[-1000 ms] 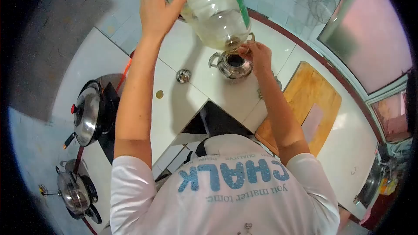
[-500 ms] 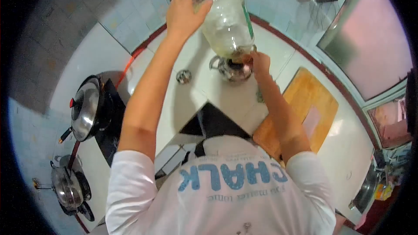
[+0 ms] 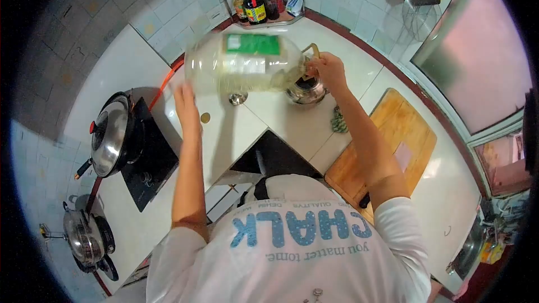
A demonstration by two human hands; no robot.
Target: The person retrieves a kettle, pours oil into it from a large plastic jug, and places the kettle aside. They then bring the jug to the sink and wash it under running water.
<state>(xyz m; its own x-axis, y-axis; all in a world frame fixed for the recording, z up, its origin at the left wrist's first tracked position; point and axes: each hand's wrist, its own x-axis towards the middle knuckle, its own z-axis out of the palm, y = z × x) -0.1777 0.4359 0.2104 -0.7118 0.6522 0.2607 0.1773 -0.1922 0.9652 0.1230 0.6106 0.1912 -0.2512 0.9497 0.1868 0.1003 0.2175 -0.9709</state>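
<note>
A large clear bottle (image 3: 247, 63) with a green label lies nearly level above the white counter, its neck to the right. My right hand (image 3: 327, 72) is closed round the neck and a loop handle there. At the bottle's base my left hand (image 3: 186, 104) has its fingers up against the plastic, blurred by motion. Below the neck stands a small steel pot (image 3: 307, 93) with a dark opening, partly hidden by bottle and hand. Left of the pot a shiny round lid (image 3: 238, 99) rests on the counter, and a small yellowish disc (image 3: 205, 118) lies nearby.
A lidded wok (image 3: 109, 139) sits on the black cooktop (image 3: 147, 177) at left, another lidded pot (image 3: 84, 237) below it. A wooden board (image 3: 412, 129) lies at right beside a green patterned item (image 3: 338, 120). Sauce bottles (image 3: 255, 8) stand on a corner rack.
The bottle has dropped from a steep tilt to nearly level, its base swinging down and left. My left hand has moved down with it. The corner rack has come into fuller view.
</note>
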